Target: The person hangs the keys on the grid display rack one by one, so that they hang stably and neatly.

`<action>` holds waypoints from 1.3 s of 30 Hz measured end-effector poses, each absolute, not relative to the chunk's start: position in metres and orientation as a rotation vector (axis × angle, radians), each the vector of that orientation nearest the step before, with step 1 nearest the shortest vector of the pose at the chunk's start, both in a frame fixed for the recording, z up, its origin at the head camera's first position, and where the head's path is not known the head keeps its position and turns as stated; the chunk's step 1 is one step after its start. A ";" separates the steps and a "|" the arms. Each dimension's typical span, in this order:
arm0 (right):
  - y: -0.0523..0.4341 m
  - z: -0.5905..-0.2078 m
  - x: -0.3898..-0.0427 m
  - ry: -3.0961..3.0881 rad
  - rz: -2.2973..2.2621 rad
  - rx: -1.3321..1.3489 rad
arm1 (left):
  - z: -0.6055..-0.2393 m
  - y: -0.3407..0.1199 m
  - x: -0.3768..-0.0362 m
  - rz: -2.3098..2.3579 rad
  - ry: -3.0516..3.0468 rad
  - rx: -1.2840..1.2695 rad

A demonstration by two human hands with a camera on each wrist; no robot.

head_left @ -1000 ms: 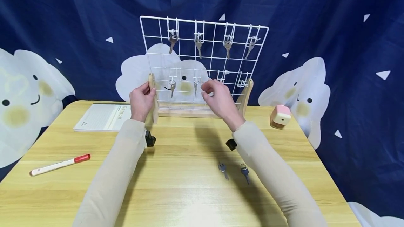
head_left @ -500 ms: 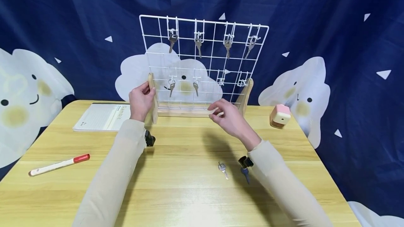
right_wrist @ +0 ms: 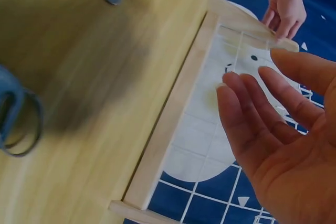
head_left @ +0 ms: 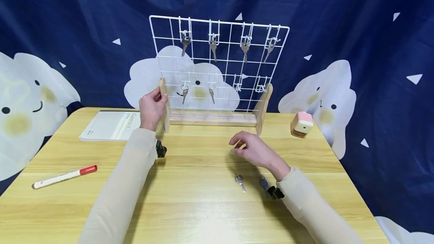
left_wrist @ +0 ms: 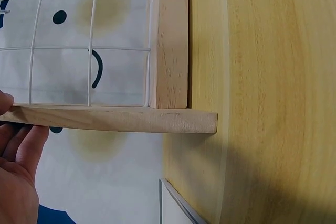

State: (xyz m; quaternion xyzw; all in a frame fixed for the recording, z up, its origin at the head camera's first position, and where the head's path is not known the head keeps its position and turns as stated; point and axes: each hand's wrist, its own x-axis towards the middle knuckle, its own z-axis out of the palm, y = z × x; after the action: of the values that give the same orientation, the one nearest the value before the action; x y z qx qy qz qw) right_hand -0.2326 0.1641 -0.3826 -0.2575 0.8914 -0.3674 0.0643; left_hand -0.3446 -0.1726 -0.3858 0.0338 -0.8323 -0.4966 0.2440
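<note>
With thumb and fingers, my left hand (head_left: 152, 110) grips the left wooden post (left_wrist: 115, 119) of a key rack. The white wire rack stands upright on its wooden base (head_left: 213, 121). Several keys hang from its top row, among them a dark one (head_left: 185, 40). Two more keys, one at the left (head_left: 184, 94) and one beside it (head_left: 211, 94), hang on the lower row. My right hand (head_left: 254, 150) hovers over the table, fingers loosely bent and holding nothing. Just below it lie a silver key (head_left: 239, 182) and a dark-headed key (head_left: 263, 182), the latter partly hidden by the wrist camera.
Two white hooks sit at the rack's lower right, one of them near the right post (head_left: 260, 87). A notepad (head_left: 108, 126) lies left of the rack, and a red-capped marker (head_left: 64, 177) lies nearer. A pink and cream box-shaped item (head_left: 302, 124) stands at the right.
My right hand has drawn back from the lower-row key, moving down and right to above the loose keys. That hanging key has swung slightly. The left hand has kept its place.
</note>
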 end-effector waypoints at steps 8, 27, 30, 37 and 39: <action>0.174 -0.394 -0.219 2.639 -0.997 -0.815 | -0.384 -0.172 -0.343 -1.365 -2.252 0.076; 0.174 -0.420 -0.197 2.654 -0.897 -0.783 | -0.387 -0.173 -0.345 -1.368 -2.270 0.102; 0.172 -0.421 -0.197 2.665 -0.875 -0.773 | -0.387 -0.173 -0.345 -1.358 -2.270 0.103; 0.170 -0.425 -0.197 2.675 -0.801 -0.752 | -0.387 -0.173 -0.344 -1.359 -2.256 0.085; 0.171 -0.426 -0.196 2.672 -0.800 -0.760 | -0.387 -0.173 -0.344 -1.352 -2.250 0.071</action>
State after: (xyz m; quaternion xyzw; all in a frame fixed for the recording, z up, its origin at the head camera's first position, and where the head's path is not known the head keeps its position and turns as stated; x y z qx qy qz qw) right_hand -0.1957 0.1705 -0.4258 -0.2610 0.9170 -0.2744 0.1250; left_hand -0.3441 -0.1734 -0.3872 0.0262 -0.8285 -0.4979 0.2549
